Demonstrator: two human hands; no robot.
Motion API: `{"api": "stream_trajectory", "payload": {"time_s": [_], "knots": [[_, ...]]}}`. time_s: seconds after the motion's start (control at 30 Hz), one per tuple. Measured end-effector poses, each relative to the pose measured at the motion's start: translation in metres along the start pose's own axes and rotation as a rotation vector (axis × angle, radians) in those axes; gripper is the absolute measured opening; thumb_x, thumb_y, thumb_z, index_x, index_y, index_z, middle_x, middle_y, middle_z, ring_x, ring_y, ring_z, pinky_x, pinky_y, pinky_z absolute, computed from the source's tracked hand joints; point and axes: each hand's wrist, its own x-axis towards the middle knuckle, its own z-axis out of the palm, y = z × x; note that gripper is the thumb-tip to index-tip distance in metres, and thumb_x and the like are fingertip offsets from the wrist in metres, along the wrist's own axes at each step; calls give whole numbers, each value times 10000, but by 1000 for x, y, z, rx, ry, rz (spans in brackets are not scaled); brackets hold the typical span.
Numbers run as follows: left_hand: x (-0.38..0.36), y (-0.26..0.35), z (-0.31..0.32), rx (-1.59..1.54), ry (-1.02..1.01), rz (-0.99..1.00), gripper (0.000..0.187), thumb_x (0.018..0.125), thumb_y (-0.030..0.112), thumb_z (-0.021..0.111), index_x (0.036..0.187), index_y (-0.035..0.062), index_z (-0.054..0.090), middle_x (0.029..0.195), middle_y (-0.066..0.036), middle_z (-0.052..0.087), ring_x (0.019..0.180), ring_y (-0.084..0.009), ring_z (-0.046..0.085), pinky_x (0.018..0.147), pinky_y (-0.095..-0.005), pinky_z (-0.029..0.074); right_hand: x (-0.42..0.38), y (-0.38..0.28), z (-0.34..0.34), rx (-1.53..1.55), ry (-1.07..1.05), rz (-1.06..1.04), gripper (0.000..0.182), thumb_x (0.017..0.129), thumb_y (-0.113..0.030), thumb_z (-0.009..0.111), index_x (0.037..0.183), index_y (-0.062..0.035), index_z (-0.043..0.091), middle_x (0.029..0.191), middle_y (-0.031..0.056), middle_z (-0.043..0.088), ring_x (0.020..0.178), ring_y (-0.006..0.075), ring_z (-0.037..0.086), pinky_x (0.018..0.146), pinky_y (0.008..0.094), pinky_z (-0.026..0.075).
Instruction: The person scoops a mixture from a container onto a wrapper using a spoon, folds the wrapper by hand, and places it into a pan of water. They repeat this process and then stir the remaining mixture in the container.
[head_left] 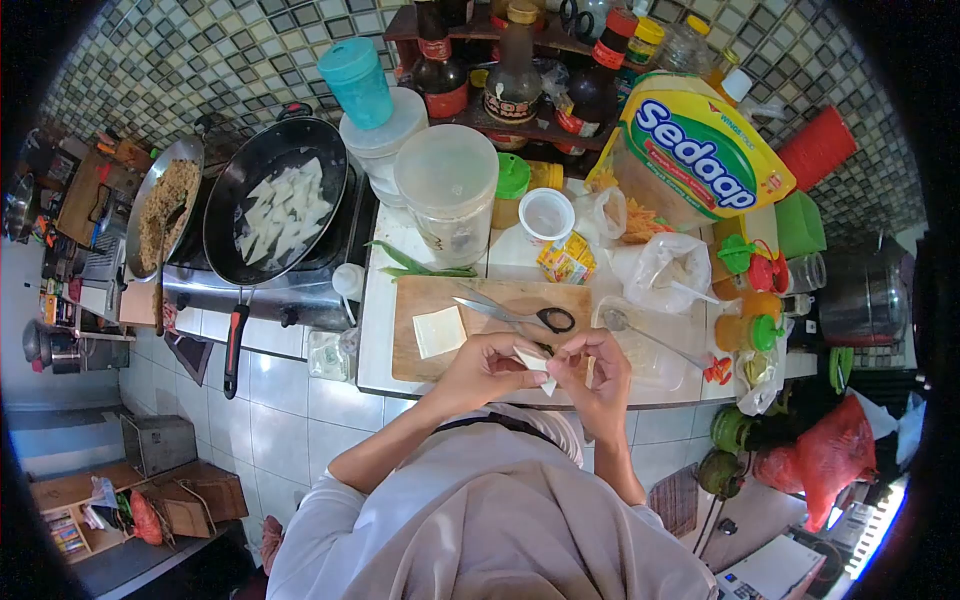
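My left hand (482, 370) and my right hand (598, 378) meet in front of the cutting board's near edge. Between their fingertips they pinch a small white dough wrapper (537, 360), folded or cut to a point. On the wooden cutting board (420, 365) lies a square stack of pale wrappers (439, 332), left of my hands. Just beyond my fingers, scissors (490, 308) with black handles rest on the board. A clear plastic container (650, 350) stands right of the board, with a metal spoon (655, 335) across it.
On the stove at left, a black frying pan (225, 220) holds several white wrapper pieces, beside another pan (135, 240) of brown crumbly food. Tubs, a white cup (547, 214), green chillies (415, 266) and a Sedaap oil pouch (690, 160) crowd the counter behind the board.
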Motion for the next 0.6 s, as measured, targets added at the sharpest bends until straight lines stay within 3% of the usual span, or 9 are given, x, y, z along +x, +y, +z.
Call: {"api": "stream_trajectory", "payload": {"time_s": [0.13, 0.23, 0.43, 0.5, 0.6], "knots": [[-5, 14, -10, 138, -45, 0, 214, 744, 32, 641, 936, -37, 578, 895, -60, 598, 781, -101, 578, 698, -216, 475, 1, -5, 2, -22, -78, -4, 179, 692, -8, 646, 836, -16, 538, 740, 38, 568, 700, 90, 489, 601, 222, 382], [-8, 17, -28, 64, -20, -8, 221, 752, 34, 632, 954, -34, 575, 876, -66, 607, 776, -107, 584, 684, -220, 480, 6, -5, -1, -68, -61, -50, 168, 689, -2, 632, 838, -18, 557, 746, 36, 572, 691, 99, 490, 626, 224, 379], [-28, 58, -107, 84, 669, 240, 176, 800, 75, 575, 951, -13, 565, 817, -53, 615, 700, -119, 596, 667, -237, 476, 16, 1, -24, -113, 119, -81, 125, 703, -15, 603, 823, -19, 568, 744, 23, 558, 689, 92, 460, 662, 223, 344], [-33, 68, -152, 41, 805, 385, 194, 803, 140, 589, 934, -2, 569, 805, -33, 609, 694, -95, 581, 650, -216, 458, 17, 4, -29, -104, 128, -93, 117, 710, -21, 604, 822, -23, 568, 737, 9, 549, 688, 85, 450, 659, 224, 337], [-43, 80, -220, 222, 1057, 433, 234, 781, 203, 629, 924, 23, 585, 789, -14, 601, 700, -73, 556, 619, -194, 425, 16, 4, -34, -79, 163, -78, 109, 718, -17, 599, 822, -28, 569, 734, -4, 545, 692, 77, 446, 661, 218, 326]]}}
